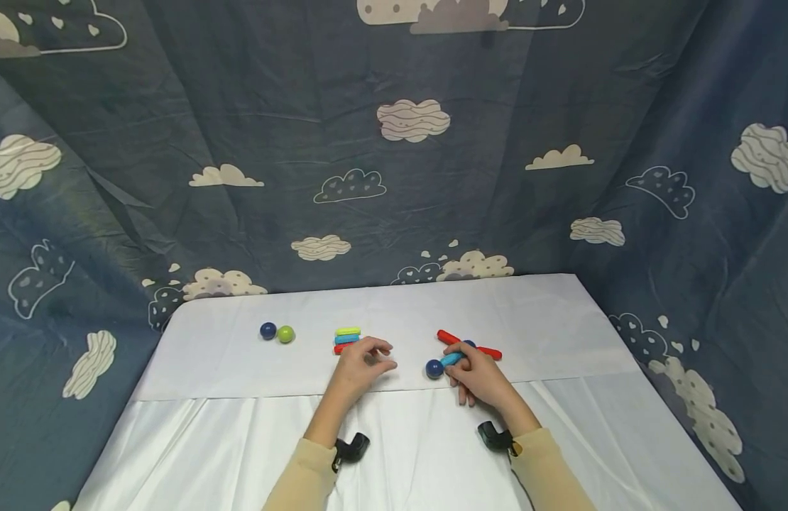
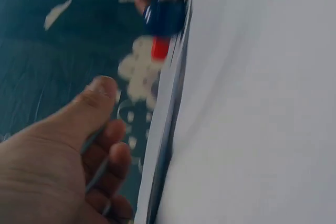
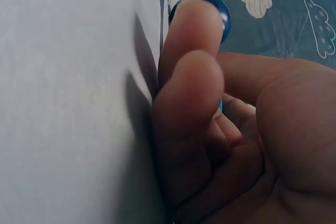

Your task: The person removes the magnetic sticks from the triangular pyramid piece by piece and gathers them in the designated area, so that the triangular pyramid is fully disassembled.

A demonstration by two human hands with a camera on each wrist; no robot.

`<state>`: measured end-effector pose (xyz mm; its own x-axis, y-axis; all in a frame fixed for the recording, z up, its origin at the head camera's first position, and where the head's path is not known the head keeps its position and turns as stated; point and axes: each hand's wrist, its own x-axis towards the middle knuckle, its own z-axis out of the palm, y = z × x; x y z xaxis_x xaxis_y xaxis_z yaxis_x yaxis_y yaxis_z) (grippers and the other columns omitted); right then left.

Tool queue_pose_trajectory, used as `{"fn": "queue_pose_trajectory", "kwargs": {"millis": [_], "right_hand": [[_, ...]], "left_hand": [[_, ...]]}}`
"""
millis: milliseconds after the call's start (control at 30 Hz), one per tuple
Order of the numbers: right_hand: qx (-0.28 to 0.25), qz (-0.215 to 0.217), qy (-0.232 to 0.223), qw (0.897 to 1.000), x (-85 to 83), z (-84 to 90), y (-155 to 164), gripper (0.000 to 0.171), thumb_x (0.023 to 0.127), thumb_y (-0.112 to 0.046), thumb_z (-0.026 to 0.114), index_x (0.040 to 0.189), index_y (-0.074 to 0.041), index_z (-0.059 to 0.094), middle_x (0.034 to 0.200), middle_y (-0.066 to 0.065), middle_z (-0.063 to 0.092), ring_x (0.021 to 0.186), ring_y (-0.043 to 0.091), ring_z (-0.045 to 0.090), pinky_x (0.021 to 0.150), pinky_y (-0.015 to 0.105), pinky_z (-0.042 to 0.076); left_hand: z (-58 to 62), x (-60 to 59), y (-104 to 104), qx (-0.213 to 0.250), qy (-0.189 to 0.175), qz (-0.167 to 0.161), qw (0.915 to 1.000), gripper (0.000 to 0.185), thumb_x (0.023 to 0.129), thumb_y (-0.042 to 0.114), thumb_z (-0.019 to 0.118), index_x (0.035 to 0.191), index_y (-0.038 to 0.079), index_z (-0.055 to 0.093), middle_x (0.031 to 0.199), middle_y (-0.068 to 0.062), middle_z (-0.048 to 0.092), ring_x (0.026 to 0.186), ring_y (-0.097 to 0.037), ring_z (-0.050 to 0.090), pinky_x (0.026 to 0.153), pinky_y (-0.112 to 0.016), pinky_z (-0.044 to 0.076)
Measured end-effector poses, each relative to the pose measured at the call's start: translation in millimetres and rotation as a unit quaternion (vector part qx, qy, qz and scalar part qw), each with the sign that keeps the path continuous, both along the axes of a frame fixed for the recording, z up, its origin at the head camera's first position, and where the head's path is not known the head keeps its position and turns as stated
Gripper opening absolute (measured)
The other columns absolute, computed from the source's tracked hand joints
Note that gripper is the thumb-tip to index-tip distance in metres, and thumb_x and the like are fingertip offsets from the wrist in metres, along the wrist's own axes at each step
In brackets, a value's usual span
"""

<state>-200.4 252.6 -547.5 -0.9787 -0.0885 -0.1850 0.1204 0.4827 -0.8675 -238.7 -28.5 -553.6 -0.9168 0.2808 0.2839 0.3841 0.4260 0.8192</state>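
My right hand holds a light blue stick between thumb and fingers. A dark blue ball sits at the stick's near left end. At its far end a second dark blue ball is partly hidden by the hand, with a red stick to its left and another red stick to its right. In the right wrist view, fingers cover most of the dark blue ball. My left hand is held with thumb and fingertips apart, nothing between them, close to a small row of sticks.
Beside the left hand lie a yellow-green stick, a blue stick and a red stick, partly covered by the hand. Farther left are a dark blue ball and a green ball. A white cloth covers the table.
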Motion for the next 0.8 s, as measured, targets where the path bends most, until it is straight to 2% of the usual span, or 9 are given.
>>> {"fn": "queue_pose_trajectory", "kwargs": {"millis": [133, 200, 533, 800], "right_hand": [[0.032, -0.003, 0.018, 0.999, 1.4, 0.9, -5, 0.031, 0.102, -0.012, 0.070, 0.131, -0.010, 0.061, 0.071, 0.003, 0.065, 0.044, 0.017, 0.058, 0.044, 0.025, 0.049], [0.038, 0.002, 0.022, 0.999, 2.3, 1.4, -8, 0.030, 0.102, -0.012, 0.071, 0.130, -0.010, 0.061, 0.071, 0.003, 0.065, 0.044, 0.017, 0.058, 0.044, 0.024, 0.048], [0.027, 0.041, 0.037, 0.998, 6.5, -0.3, -27, 0.029, 0.102, -0.012, 0.071, 0.128, -0.008, 0.062, 0.069, 0.001, 0.066, 0.045, 0.015, 0.057, 0.045, 0.023, 0.048], [0.037, 0.031, 0.031, 0.998, 6.3, 1.2, -31, 0.030, 0.100, -0.011, 0.073, 0.128, -0.007, 0.062, 0.070, 0.001, 0.067, 0.045, 0.015, 0.057, 0.046, 0.023, 0.049]], "left_hand": [[-0.4, 8.8, 25, -0.032, -0.031, -0.059, 0.9973, 0.038, 0.088, 0.024, 0.088, 0.122, 0.013, 0.076, 0.112, 0.000, 0.077, 0.098, -0.016, 0.069, 0.089, -0.029, 0.057], [-0.9, 11.4, 31, -0.040, -0.038, -0.075, 0.9957, 0.041, 0.088, 0.026, 0.088, 0.125, 0.014, 0.075, 0.115, 0.000, 0.077, 0.101, -0.015, 0.069, 0.091, -0.030, 0.057], [-2.6, 15.4, 34, -0.074, -0.055, -0.092, 0.9915, 0.042, 0.086, 0.031, 0.090, 0.124, 0.019, 0.077, 0.108, 0.005, 0.076, 0.095, -0.006, 0.063, 0.086, -0.024, 0.053], [-2.0, 15.0, 34, -0.081, -0.063, -0.097, 0.9899, 0.033, 0.087, 0.035, 0.088, 0.116, 0.022, 0.081, 0.106, 0.008, 0.076, 0.098, -0.006, 0.064, 0.090, -0.026, 0.054]]}}
